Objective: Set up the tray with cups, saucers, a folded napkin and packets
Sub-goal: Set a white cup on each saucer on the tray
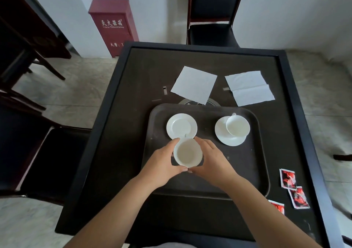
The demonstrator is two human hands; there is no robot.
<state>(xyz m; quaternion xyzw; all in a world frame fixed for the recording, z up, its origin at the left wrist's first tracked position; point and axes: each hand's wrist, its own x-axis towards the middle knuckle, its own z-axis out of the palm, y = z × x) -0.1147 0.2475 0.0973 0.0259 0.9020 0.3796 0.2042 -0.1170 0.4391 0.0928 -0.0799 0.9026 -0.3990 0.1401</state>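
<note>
A dark tray [253,164] lies on the black table [122,152]. Both hands cup a white cup [187,153] above the tray's near left part: my left hand [162,162] curls round its left side, my right hand [211,160] round its right. Just beyond the cup sits an empty white saucer [181,126]. At the tray's right a second saucer [222,135] carries another white cup [237,126]. Two white napkins, one [194,84] and the other [249,87], lie flat beyond the tray. Three red packets lie at the table's right edge: [288,178], [298,197], [277,206].
A black chair [211,19] stands at the far side of the table, another chair [47,162] at its left. A red cabinet [114,24] stands against the wall at the back left. The table has a raised rim.
</note>
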